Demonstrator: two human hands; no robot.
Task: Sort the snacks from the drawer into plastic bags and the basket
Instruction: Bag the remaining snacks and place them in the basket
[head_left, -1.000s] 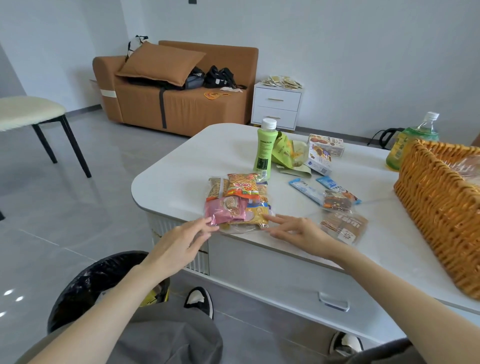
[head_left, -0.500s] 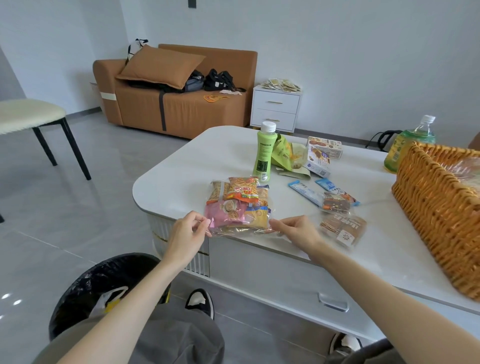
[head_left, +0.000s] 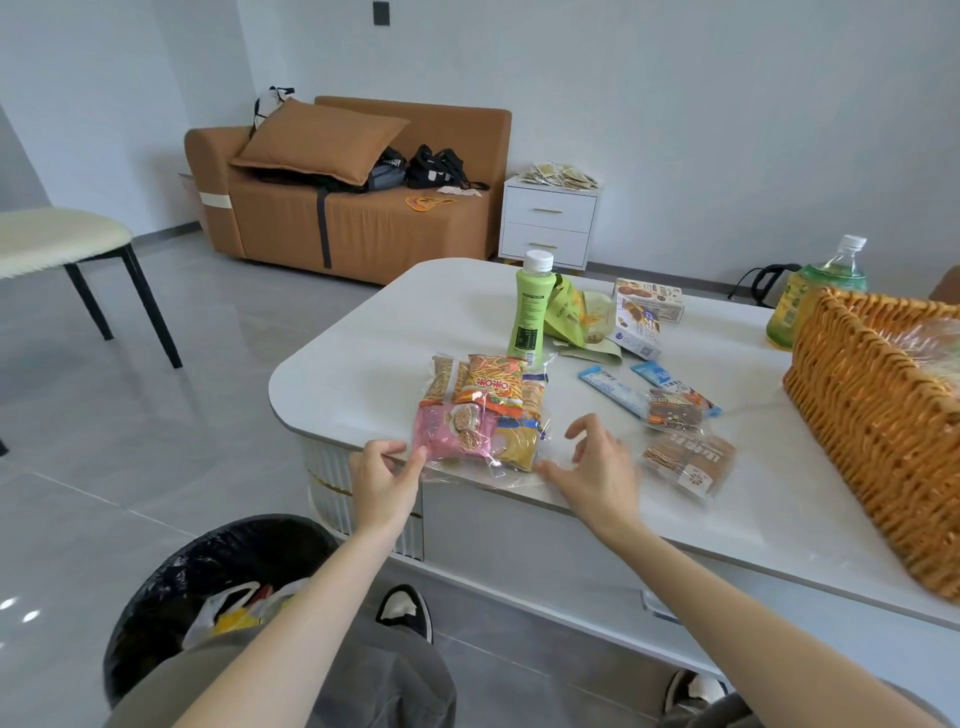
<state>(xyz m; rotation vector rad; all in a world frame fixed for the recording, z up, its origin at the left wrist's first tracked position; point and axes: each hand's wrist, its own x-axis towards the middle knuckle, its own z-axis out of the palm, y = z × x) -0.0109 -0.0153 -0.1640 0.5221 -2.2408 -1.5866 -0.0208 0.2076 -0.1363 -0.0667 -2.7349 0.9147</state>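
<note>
While the left hand (head_left: 382, 480) pinches the near left corner of one clear plastic bag (head_left: 480, 415) of snack packs, which lies at the worktop's (head_left: 363, 364) near edge, the right hand (head_left: 597, 470) hovers at the bag's right, fingers spread and loosely curled, gripping nothing. Two blue bars (head_left: 613, 395) and two brown packets (head_left: 688, 462) lie beside the bag. One wicker basket (head_left: 883, 415) stands right; two bottles (head_left: 531, 312) stand behind.

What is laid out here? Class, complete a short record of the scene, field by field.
Surface: white table
Bagged: plastic bag of snacks at near edge
Left hand: pinches bag's corner
Right hand: holds nothing, beside bag
Loose: blue bars, brown packet
Right side: wicker basket
Upright: green bottle
</note>
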